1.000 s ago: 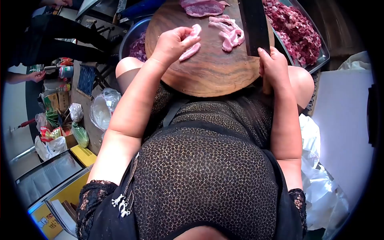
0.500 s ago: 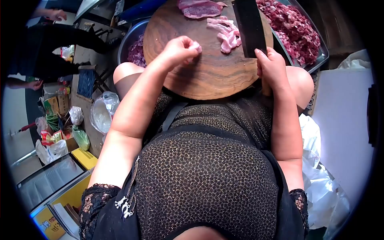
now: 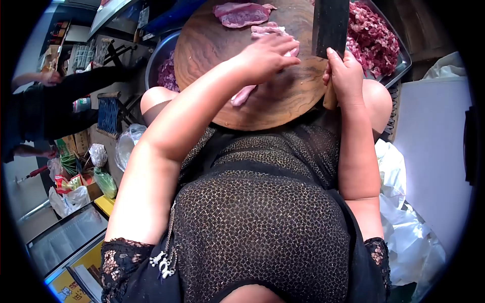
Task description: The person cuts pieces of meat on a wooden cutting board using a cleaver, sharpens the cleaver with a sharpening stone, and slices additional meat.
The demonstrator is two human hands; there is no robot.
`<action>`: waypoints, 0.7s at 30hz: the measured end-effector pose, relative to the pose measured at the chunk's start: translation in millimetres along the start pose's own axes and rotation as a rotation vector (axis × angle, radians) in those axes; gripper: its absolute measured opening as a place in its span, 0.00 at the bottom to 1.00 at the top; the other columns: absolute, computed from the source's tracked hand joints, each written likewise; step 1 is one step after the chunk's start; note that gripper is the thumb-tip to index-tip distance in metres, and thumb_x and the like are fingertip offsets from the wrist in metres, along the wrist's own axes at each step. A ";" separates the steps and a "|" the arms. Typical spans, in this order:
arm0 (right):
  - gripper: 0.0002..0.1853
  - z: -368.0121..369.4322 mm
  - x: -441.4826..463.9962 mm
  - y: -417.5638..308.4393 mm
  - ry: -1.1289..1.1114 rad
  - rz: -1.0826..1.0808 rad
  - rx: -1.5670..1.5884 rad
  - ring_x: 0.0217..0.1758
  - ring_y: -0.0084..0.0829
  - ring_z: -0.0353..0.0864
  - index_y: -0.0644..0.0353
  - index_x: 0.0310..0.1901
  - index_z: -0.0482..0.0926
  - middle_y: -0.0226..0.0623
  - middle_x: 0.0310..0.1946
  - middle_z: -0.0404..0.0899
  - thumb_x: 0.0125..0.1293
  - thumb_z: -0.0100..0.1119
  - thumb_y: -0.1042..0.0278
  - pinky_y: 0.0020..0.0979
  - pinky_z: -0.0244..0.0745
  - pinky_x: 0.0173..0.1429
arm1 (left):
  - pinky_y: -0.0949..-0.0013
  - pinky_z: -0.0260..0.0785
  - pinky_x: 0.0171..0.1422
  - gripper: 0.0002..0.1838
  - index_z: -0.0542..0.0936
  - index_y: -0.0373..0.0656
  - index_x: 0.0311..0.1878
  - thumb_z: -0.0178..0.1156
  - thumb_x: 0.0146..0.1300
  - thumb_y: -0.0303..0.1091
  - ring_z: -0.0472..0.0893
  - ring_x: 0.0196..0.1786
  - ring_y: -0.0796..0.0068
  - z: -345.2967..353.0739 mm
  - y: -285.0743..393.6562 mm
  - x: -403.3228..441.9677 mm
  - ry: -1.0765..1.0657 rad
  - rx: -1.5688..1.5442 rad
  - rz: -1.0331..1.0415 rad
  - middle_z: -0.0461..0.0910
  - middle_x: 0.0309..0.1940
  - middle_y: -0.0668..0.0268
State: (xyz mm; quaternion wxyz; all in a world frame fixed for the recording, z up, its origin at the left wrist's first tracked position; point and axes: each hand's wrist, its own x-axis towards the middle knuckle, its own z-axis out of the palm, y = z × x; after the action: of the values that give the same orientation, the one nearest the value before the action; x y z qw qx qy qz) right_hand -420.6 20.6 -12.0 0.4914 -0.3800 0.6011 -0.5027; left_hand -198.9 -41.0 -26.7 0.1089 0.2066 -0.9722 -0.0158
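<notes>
My left hand (image 3: 270, 56) is open, fingers spread over some pale pink meat strips (image 3: 264, 31) on the round wooden chopping board (image 3: 293, 101). It partly hides them, and I cannot tell how firmly it touches. A small piece of meat (image 3: 244, 96) lies on the board below that wrist. My right hand (image 3: 345, 77) is closed round the handle of a cleaver (image 3: 331, 28), its dark broad blade pointing away from me over the board's right side. At the board's far side rests a larger flat piece of meat (image 3: 241, 15).
Right of the board stands a metal tray (image 3: 402, 65) heaped with chopped meat (image 3: 373, 43). On the left, a basin (image 3: 151, 68) holds more meat. A person in dark trousers (image 3: 65, 108) is at the far left, near a small folding stool (image 3: 108, 115). White plastic bags (image 3: 404, 227) lie lower right.
My left hand has moved right and forward, opening from a closed grip; a small piece of meat now lies near where it was. The cleaver has shifted slightly right and away from me.
</notes>
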 end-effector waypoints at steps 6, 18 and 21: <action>0.10 -0.9 -6.2 -5.8 -0.015 0.081 0.126 0.17 0.20 0.71 0.62 0.34 0.72 0.29 0.20 0.73 0.70 0.58 0.65 0.24 0.69 0.23 | 0.58 0.69 0.62 0.16 0.81 0.52 0.47 0.65 0.52 0.30 0.75 0.60 0.58 7.3 -48.5 28.6 -0.270 -0.075 -0.142 0.77 0.52 0.63; 0.14 14.2 5.9 -3.2 -0.185 0.091 -0.122 0.15 0.22 0.71 0.57 0.29 0.67 0.28 0.17 0.70 0.70 0.58 0.63 0.26 0.67 0.20 | 0.58 0.71 0.60 0.26 0.81 0.43 0.56 0.63 0.53 0.41 0.80 0.56 0.52 -21.9 -167.4 -125.6 -0.147 -0.218 -1.060 0.83 0.50 0.53; 0.15 13.1 4.1 -3.1 -0.251 0.103 -0.278 0.15 0.26 0.74 0.66 0.32 0.74 0.33 0.16 0.75 0.68 0.58 0.61 0.30 0.69 0.21 | 0.62 0.69 0.67 0.22 0.81 0.46 0.56 0.56 0.56 0.24 0.77 0.61 0.54 -26.0 -147.8 -119.3 0.253 -0.060 -0.822 0.78 0.58 0.54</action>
State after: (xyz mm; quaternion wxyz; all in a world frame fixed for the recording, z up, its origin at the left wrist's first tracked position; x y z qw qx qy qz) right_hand -408.9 13.1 -10.0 0.5304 -0.4729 0.6172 -0.3377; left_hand -28.0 -127.4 -37.0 0.2178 0.5739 -0.7871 -0.0605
